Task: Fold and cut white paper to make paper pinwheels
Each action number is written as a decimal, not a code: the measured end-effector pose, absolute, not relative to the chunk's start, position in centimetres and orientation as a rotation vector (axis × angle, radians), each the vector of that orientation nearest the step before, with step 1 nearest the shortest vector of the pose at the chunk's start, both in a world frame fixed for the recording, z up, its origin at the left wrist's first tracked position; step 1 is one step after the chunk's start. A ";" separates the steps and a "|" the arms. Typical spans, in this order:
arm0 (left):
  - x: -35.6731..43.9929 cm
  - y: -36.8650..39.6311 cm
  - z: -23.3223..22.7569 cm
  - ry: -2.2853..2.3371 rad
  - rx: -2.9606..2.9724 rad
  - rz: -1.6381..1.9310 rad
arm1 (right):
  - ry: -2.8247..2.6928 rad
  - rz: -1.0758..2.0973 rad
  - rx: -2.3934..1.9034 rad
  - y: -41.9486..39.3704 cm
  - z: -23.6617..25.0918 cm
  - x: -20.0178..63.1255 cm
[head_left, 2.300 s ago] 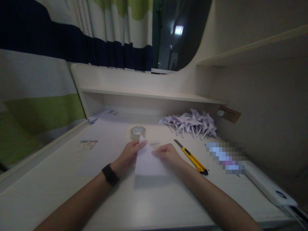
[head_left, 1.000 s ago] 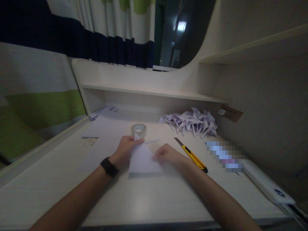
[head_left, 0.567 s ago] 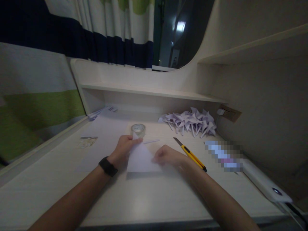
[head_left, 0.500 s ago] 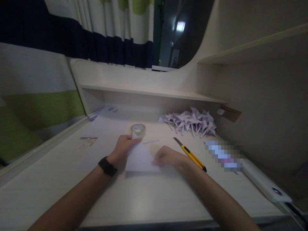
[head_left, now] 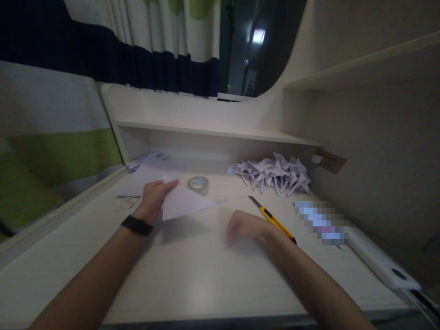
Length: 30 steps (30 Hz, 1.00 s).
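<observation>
My left hand (head_left: 153, 198), with a black band on its wrist, pinches a folded white sheet of paper (head_left: 182, 201) by its upper left side. The paper looks triangular and is raised off the desk, casting a shadow below. Apart from it, my right hand (head_left: 242, 225) hovers over the desk with bent fingers; they are smeared by motion, so their closure is unclear. Just behind the paper lie a roll of clear tape (head_left: 198, 184) and a thin white paper stick (head_left: 222, 200). A yellow utility knife (head_left: 277, 224) rests beside my right forearm, blade partly out.
Several white paper pinwheels (head_left: 271, 174) are heaped at the back right. White sheets (head_left: 140, 176) lie at the left, near a small pile of pale bits (head_left: 125, 204). A blurred-out object (head_left: 319, 222) and a white power strip (head_left: 378, 261) line the right side.
My left hand has moved left and up with the paper, lifting and turning it. My right hand has come away from the paper's right corner, shifting slightly right.
</observation>
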<state>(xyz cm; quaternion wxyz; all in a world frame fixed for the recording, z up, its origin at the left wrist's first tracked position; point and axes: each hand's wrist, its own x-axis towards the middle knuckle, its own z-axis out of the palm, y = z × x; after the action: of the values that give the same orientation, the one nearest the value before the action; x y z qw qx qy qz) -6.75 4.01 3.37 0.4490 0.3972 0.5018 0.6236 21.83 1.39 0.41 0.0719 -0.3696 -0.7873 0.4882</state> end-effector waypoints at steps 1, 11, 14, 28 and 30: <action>-7.2 4.2 3.5 1.241 0.975 1.562 | -2.380 1.455 -1.120 1.6 0.5 22.2; -2.1 2.0 2.2 1.247 1.222 1.425 | -1.780 1.212 -1.107 2.4 1.2 22.2; -0.5 0.8 1.9 1.205 1.232 1.385 | -1.689 1.387 -1.121 1.3 0.9 20.7; 0.0 0.0 1.0 1.033 1.197 1.116 | -1.564 1.392 -1.188 1.1 -0.1 19.8; 0.0 0.0 1.0 1.029 1.184 1.114 | -1.553 1.412 -1.182 1.0 0.0 19.8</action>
<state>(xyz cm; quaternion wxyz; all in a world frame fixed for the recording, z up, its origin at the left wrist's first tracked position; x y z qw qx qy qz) 0.02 -0.03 0.99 0.5720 0.5048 0.4388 0.4748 19.83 1.04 -0.02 0.3583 -0.4581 -0.6020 0.5471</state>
